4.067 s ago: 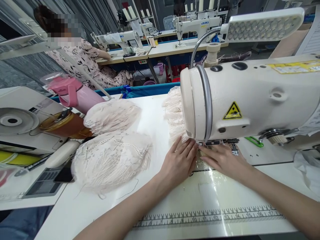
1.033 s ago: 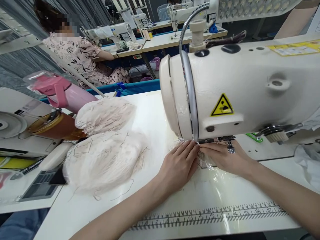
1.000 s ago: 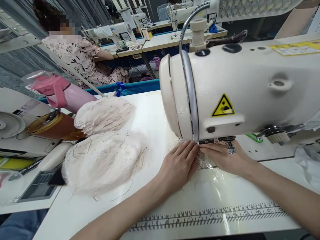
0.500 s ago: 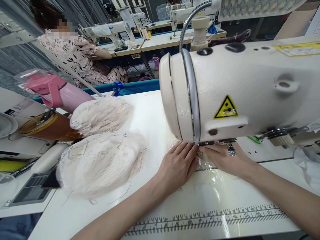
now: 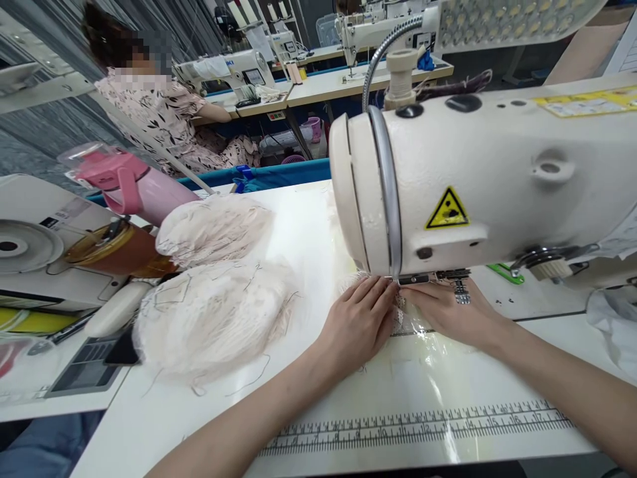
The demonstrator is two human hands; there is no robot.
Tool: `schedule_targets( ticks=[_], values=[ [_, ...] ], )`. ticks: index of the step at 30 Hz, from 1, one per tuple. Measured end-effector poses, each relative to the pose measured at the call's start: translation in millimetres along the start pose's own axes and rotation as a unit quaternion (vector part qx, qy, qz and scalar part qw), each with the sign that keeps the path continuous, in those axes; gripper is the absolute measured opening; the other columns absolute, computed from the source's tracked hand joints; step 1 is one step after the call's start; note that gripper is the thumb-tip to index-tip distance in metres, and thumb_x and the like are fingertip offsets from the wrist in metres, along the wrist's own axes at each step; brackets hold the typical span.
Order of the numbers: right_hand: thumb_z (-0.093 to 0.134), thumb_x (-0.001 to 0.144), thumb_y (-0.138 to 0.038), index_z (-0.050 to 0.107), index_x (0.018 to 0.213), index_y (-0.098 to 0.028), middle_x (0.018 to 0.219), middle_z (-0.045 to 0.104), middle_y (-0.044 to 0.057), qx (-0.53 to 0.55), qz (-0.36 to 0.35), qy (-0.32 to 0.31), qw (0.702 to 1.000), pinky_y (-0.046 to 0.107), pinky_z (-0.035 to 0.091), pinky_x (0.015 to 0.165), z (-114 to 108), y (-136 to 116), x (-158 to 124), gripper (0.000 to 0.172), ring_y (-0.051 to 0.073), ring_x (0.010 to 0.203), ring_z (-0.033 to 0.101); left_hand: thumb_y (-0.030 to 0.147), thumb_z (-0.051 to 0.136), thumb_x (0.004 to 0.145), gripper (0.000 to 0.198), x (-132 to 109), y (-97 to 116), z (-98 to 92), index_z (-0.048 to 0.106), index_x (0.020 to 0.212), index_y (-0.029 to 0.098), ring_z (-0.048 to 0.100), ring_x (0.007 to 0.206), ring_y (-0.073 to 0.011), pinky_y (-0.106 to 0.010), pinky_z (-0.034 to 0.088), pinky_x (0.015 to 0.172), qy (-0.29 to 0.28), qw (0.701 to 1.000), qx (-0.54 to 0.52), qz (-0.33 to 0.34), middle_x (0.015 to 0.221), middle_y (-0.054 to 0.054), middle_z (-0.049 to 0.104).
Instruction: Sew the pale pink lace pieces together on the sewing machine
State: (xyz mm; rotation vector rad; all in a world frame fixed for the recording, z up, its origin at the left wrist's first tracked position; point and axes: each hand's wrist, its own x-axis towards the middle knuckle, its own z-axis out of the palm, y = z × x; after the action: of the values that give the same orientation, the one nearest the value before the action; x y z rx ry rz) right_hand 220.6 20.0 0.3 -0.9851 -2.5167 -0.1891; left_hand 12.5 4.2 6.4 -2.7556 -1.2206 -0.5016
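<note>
At the sewing machine (image 5: 478, 172), both hands are close together under the front end of its head. My left hand (image 5: 361, 315) lies over a small piece of pale lace fabric (image 5: 399, 318), its fingers together and bent down onto it. From the other side, my right hand (image 5: 450, 309) grips the lace's edge, with its fingertips partly hidden by the machine head. A strip of the lace shows between the hands. The needle and the stitching point are hidden. To the left lie two soft heaps of pale lace pieces, a nearer heap (image 5: 213, 325) and a farther heap (image 5: 213, 226), with loose threads.
A printed ruler (image 5: 423, 428) runs along the table's front. On the left are a pink flask (image 5: 149, 189), an amber container (image 5: 109, 249) and a dark phone (image 5: 122, 348). Green snips (image 5: 507, 272) lie behind my right hand. Another person (image 5: 154, 119) sits beyond.
The camera view has turned slightly left, so the heaps and flask appear farther right. Both hands stay on the lace at the machine, with hardly any visible movement.
</note>
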Motion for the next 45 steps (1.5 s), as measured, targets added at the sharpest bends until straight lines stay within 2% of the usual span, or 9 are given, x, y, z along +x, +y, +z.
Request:
schedule_targets(
  ticks=[11,13,16,20,23,27,31,37,45],
  values=[
    [0.042,0.076,0.005,0.061,0.097,-0.019,0.102,0.068,-0.002,-0.026,-0.083,0.052,0.995,0.028,0.035,0.061,-2,0,0,0.037,0.011,0.084,0.059,0.046,0.054,0.091,0.033,-39,-7,-49.8,0.064,0.091,0.014,0.063,0.082,-0.0195,-0.032,0.045,0.061,0.052,0.972,0.059,0.220,0.093,-0.007,0.070],
    [0.038,0.074,0.008,0.061,0.097,-0.018,0.100,0.067,0.001,0.009,-0.092,0.041,0.995,0.027,0.036,0.062,1,2,-1,0.042,0.012,0.090,0.058,0.031,0.056,0.091,0.020,-55,-9,-48.9,0.063,0.095,0.013,0.063,0.083,-0.0189,-0.030,0.045,0.059,0.033,0.968,0.084,0.235,0.095,-0.007,0.070],
    [0.040,0.077,0.001,0.061,0.101,-0.017,0.103,0.066,0.004,0.055,-0.092,0.034,0.994,0.028,0.039,0.067,4,3,-2,0.037,0.015,0.094,0.058,0.006,0.049,0.090,0.017,-67,-5,-47.9,0.058,0.104,0.012,0.064,0.091,-0.0176,-0.026,0.048,0.063,0.032,0.988,0.045,0.142,0.103,-0.008,0.068],
    [0.046,0.085,-0.014,0.060,0.106,-0.018,0.105,0.066,0.005,0.104,-0.073,0.025,0.992,0.031,0.043,0.073,6,3,-2,0.025,0.017,0.095,0.058,0.014,0.036,0.098,0.015,-50,0,-63.8,0.050,0.104,0.015,0.065,0.084,-0.0135,-0.023,0.050,0.064,0.012,0.989,-0.100,-0.109,0.102,-0.007,0.064],
    [0.045,0.091,-0.014,0.061,0.099,-0.018,0.099,0.067,0.003,0.120,-0.087,0.012,0.989,0.030,0.043,0.077,8,5,-2,0.018,0.015,0.092,0.058,0.028,0.042,0.098,0.015,-25,-4,-73.3,0.048,0.105,0.016,0.062,0.074,-0.0161,-0.027,0.047,0.060,-0.059,0.989,-0.095,-0.091,0.088,-0.003,0.063],
    [0.045,0.092,-0.014,0.059,0.094,-0.019,0.095,0.067,0.001,0.113,-0.091,0.042,0.988,0.029,0.043,0.073,8,5,-2,0.015,0.014,0.093,0.059,0.023,0.058,0.086,0.023,-2,-13,-56.2,0.054,0.108,0.016,0.058,0.075,-0.0188,-0.031,0.042,0.068,-0.107,0.993,-0.009,0.043,0.085,-0.003,0.062],
    [0.045,0.091,-0.017,0.058,0.101,-0.022,0.099,0.067,0.000,0.093,-0.044,0.050,0.993,0.030,0.041,0.070,7,2,-4,0.017,0.015,0.086,0.060,-0.004,0.041,0.078,0.027,3,-13,-29.1,0.056,0.075,0.018,0.045,0.055,-0.0123,-0.030,0.034,0.067,-0.003,0.991,0.081,0.105,0.061,0.003,0.052],
    [0.041,0.090,-0.012,0.059,0.099,-0.020,0.103,0.065,0.003,0.026,-0.061,0.011,0.998,0.031,0.041,0.074,6,-3,0,0.022,0.014,0.086,0.059,-0.005,0.041,0.079,0.030,0,-11,-20.8,0.057,0.071,0.018,0.044,0.054,-0.0108,-0.032,0.038,0.079,0.081,0.980,0.125,0.131,0.057,0.005,0.051],
    [0.044,0.089,-0.009,0.065,0.091,-0.022,0.087,0.067,0.001,0.059,-0.054,0.035,0.996,0.029,0.043,0.075,3,-6,4,0.024,0.014,0.082,0.057,0.007,0.040,0.084,0.042,-7,-14,-11.6,0.055,0.123,0.012,0.057,0.116,-0.0197,-0.041,0.032,0.110,0.010,0.996,0.012,0.091,0.127,-0.006,0.061]
  ],
)
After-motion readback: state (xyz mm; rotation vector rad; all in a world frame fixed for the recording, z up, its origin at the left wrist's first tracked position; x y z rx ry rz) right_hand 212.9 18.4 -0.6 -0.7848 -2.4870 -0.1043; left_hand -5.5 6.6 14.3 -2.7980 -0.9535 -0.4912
